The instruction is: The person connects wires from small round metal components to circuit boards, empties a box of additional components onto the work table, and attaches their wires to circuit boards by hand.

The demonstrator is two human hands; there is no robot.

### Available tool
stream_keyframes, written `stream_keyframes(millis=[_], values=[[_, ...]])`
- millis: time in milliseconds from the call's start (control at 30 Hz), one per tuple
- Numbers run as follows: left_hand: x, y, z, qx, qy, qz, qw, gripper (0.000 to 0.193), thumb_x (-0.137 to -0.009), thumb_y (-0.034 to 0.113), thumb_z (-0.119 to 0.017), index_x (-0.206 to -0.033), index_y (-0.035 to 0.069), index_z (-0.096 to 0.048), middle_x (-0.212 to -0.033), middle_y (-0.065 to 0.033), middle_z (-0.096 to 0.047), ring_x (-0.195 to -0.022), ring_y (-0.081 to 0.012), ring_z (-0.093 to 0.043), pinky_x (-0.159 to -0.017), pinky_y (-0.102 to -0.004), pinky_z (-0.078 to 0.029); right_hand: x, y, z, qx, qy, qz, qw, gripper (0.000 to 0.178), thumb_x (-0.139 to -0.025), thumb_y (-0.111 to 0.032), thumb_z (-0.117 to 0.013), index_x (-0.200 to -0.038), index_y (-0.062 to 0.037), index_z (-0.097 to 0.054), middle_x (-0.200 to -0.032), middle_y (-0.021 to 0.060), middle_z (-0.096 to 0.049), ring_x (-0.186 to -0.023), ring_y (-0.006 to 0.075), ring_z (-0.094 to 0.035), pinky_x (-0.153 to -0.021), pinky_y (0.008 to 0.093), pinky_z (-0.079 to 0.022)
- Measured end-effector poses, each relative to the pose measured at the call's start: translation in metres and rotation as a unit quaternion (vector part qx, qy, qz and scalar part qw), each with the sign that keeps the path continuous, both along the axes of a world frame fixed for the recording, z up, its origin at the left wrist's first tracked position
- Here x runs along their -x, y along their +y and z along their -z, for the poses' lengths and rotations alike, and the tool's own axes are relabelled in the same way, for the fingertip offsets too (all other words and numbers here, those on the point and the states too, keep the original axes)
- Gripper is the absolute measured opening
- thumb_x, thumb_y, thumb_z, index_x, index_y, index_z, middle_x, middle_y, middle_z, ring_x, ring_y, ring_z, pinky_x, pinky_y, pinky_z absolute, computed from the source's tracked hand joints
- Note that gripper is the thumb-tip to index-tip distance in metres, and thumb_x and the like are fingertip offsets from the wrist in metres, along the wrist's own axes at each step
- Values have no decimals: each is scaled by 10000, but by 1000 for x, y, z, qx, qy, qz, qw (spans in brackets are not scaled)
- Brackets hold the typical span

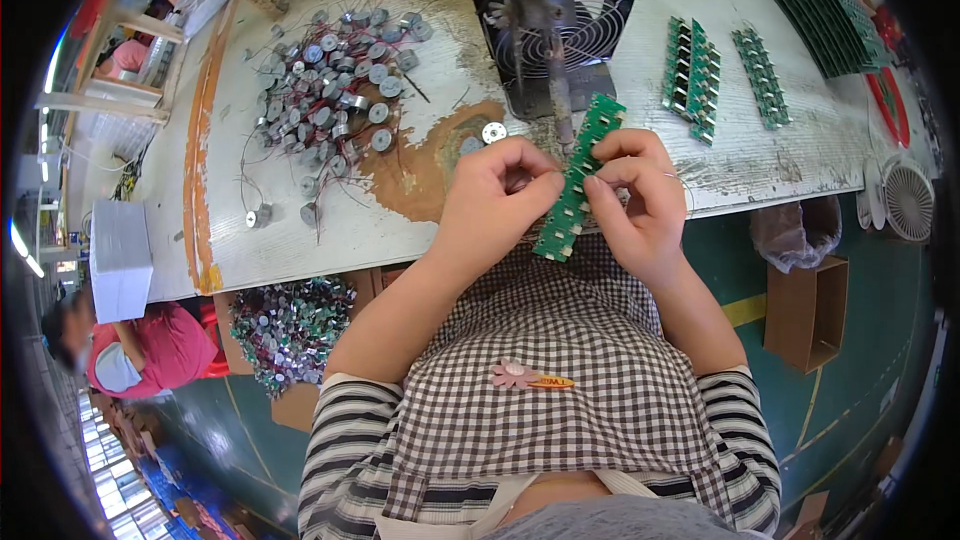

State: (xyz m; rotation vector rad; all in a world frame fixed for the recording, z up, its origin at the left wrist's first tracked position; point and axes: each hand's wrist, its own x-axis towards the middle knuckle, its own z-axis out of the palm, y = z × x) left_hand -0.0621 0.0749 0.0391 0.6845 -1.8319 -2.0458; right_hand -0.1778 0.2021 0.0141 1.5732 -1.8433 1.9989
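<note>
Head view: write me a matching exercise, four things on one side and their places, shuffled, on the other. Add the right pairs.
Things
1. Green circuit strip
2. Heap of round metal parts
3. Black fan
4. Cardboard box

Places
A. Lower than the tabletop, to the right
B. Standing on the tabletop, beyond the hands
C. Between the left hand and the right hand
D. On the left part of the tabletop

Right pairs: 1-C, 2-D, 3-B, 4-A
</note>
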Motion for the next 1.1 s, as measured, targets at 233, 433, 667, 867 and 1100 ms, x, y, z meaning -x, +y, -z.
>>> stream_keyframes(millis=[233,433,667,867,1100], values=[[7,-1,0,53,54,-25,997,91,-775,50,-653,-766,-8,-584,-668,13,-577,-581,-20,-497,-514,-186,-399,4,-4,-6,-19,21,-19,999,124,-754,72,-637,-841,18,-568,-985,151,-539,-786,170,-524,-673,246,-420],[-1,1,-3,102,-28,19,994,71,-797,25,-644,-806,-2,-580,-799,-16,-608,-686,-43,-542,-612,-189,-443,-1,0,-4,-17,19,2,1000,128,-732,81,-656,-802,24,-566,-967,155,-554,-715,160,-563,-578,232,-473],[-4,-10,-12,123,-68,85,986,89,-795,69,-668,-827,0,-622,-731,-9,-607,-624,-35,-532,-548,-188,-425,8,-1,4,29,-42,10,999,89,-788,88,-605,-813,22,-552,-883,125,-584,-682,140,-534,-604,223,-435],[-7,-135,-38,429,-59,-278,857,369,-810,190,-678,-1078,-57,-622,-794,-77,-667,-579,-78,-549,-496,-211,-422,0,2,12,35,-203,-19,978,63,-866,65,-550,-837,17,-523,-896,78,-586,-681,60,-491,-593,189,-407],[29,-196,-12,-90,109,-237,961,115,-825,91,-661,-785,6,-594,-630,-25,-535,-449,-69,-411,-394,-232,-288,-1,0,16,30,-189,-7,982,65,-879,48,-552,-838,20,-511,-899,82,-589,-652,43,-478,-574,167,-397]])
